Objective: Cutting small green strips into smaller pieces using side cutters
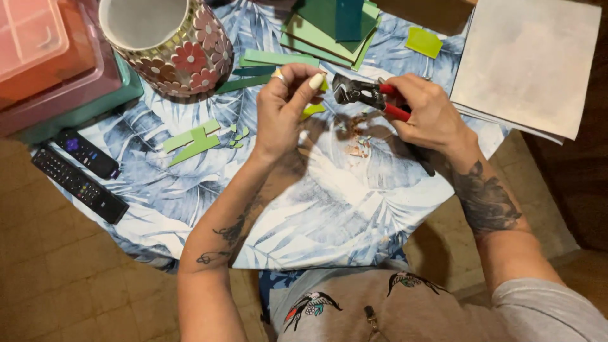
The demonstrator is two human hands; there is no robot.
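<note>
Leaf-print cloth covers the desk (329, 209) I'm looking down on. My left hand (282, 107) is pinched shut on a small yellow-green tile piece (313, 109). My right hand (430, 111) grips red-handled nippers (367, 95), jaws just beside that piece. Green tile strips (193, 142) lie left of the hands, a mosaic flower vase (183, 44) behind, stacked green sheets (332, 28) at the back, two remotes (79, 171) far left.

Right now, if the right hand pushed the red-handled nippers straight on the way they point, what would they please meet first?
The right hand aims the nippers leftward, so they would probably first meet the small yellow-green piece pinched in the left hand's fingers; depth is hard to judge.
</note>
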